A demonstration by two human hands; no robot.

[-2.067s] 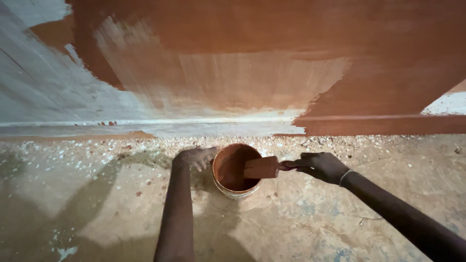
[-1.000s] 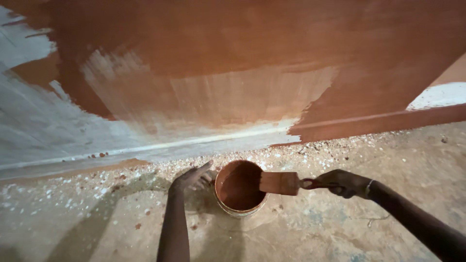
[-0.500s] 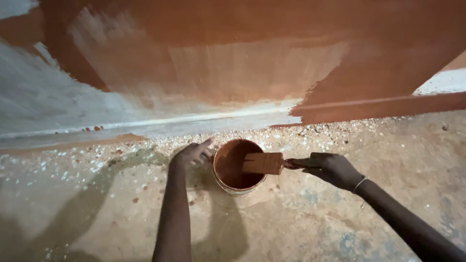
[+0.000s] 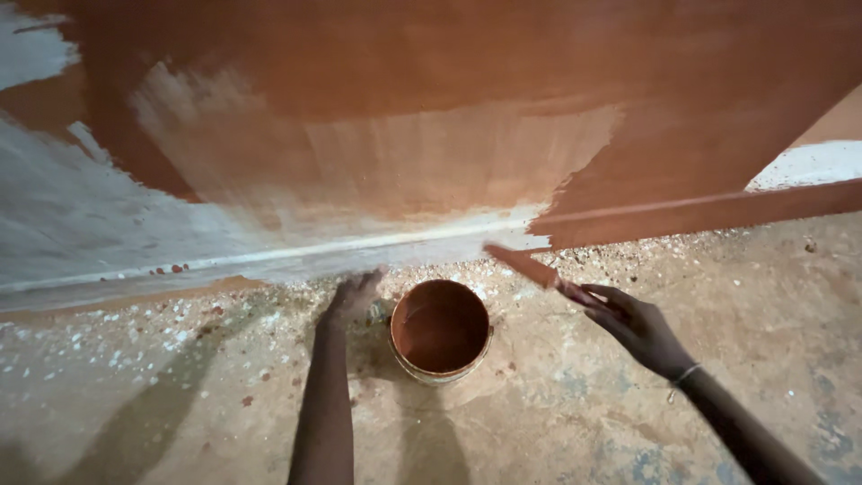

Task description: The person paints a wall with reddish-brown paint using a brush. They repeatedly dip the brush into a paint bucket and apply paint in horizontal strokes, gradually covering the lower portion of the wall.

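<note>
Holding a loaded brush (image 4: 530, 267) over bare floor, with the paint bucket (image 4: 440, 330) sitting between both hands.

Left hand (image 4: 353, 295) rests fingers-down on the floor just left of the bucket, blurry, so can't tell if it touches the rim or grips anything. Right hand (image 4: 633, 325) is closed around the brush handle, bristles up-left of it near the wall (image 4: 377, 171) base. Drips could land on the floor beside the bucket, or a bumped bucket could tip. Both forearms are cut off below, paint level is hard to judge.
</note>
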